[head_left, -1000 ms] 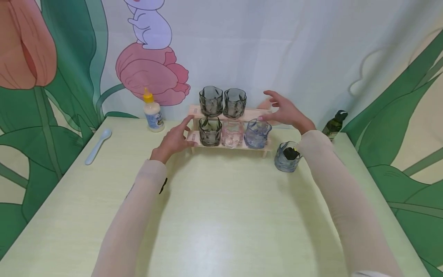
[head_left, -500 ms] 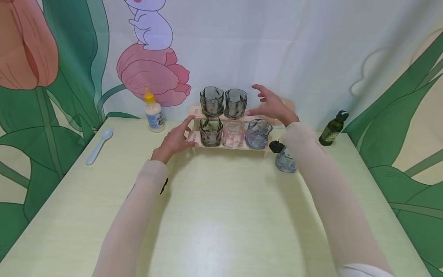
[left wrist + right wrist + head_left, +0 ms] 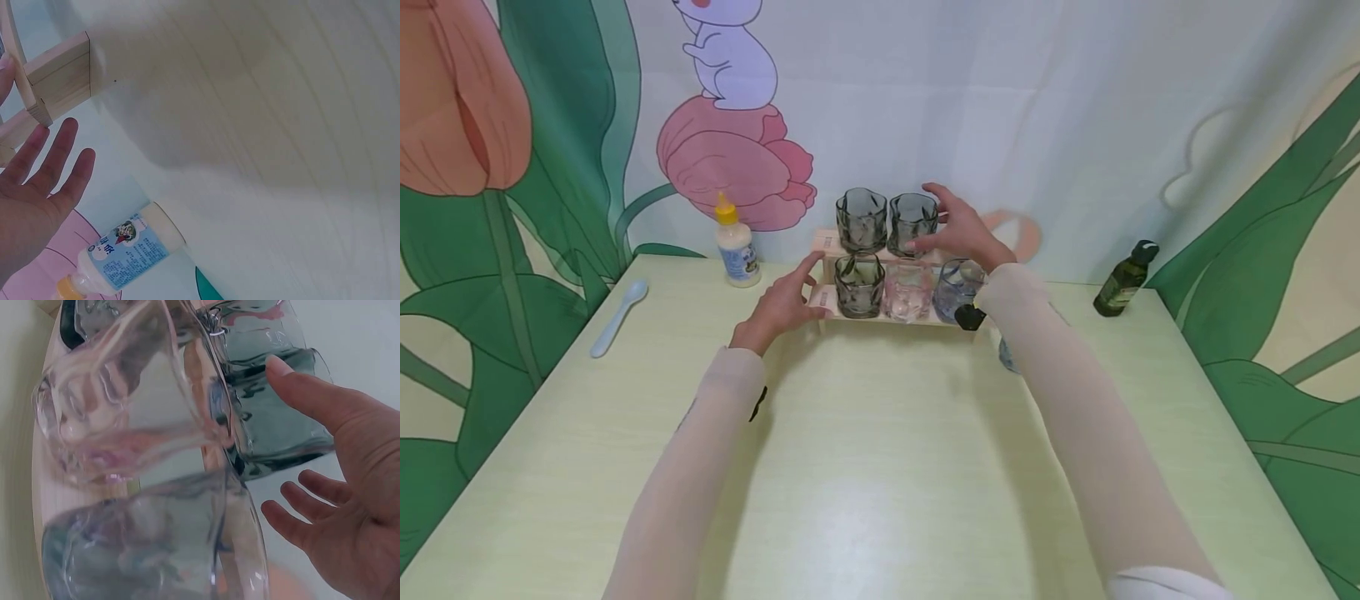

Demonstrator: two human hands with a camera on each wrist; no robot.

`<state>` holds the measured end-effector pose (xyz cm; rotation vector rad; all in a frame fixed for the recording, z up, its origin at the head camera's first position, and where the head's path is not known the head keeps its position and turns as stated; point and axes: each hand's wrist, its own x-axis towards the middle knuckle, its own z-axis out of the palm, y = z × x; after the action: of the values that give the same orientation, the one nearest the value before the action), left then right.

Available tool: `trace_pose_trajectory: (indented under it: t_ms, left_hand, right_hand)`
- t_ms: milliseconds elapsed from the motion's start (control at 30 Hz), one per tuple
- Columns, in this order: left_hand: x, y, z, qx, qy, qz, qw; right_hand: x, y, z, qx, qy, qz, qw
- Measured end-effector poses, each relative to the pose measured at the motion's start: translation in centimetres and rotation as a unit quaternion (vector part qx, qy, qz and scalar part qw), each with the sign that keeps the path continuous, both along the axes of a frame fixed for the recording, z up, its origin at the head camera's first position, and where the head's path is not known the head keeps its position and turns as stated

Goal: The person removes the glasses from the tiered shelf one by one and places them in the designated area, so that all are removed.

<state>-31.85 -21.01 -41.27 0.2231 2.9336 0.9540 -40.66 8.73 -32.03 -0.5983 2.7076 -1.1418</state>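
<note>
A two-tier wooden rack [image 3: 823, 242] holds several wavy glasses. On the upper tier stand a left grey glass [image 3: 861, 222] and a right grey glass [image 3: 912, 223]. Below them are a dark grey glass [image 3: 859, 287], a pink glass [image 3: 907, 292] and a blue glass [image 3: 951, 287]. My right hand [image 3: 962, 232] is at the right grey glass, its thumb in front and fingers spread apart beyond it; whether the thumb touches cannot be told. At the rack's left end, my left hand [image 3: 781, 304] rests its fingertips on the wood, fingers mostly straight.
A white bottle with yellow cap [image 3: 737, 250] stands at the back left, near a pale blue spoon [image 3: 620, 319]. A dark green bottle [image 3: 1124, 279] is at the back right. My right sleeve mostly hides another bluish glass [image 3: 1008, 357] on the table [image 3: 865, 467].
My right hand has moved left, from above the blue glass to the right grey glass on the upper tier. The left hand keeps its place at the rack's end.
</note>
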Motion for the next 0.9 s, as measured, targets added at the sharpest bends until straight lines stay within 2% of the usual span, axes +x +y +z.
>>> trace_pose_trajectory:
  t_ms: [267, 500, 900]
  left_hand:
    - [0.1, 0.0, 0.0, 0.002, 0.006, -0.002, 1.0]
    - [0.0, 0.0, 0.0, -0.001, -0.001, 0.002, 1.0]
    - [0.1, 0.0, 0.2, 0.001, -0.004, 0.004, 1.0]
  right_hand:
    - [-0.4, -1.3, 0.0, 0.027, 0.023, 0.003, 0.9994]
    - [-0.5, -2.1, 0.3, 0.038, 0.015, -0.001, 0.9992]
    - [-0.8, -2.6, -0.1, 0.034, -0.007, -0.003, 0.9994]
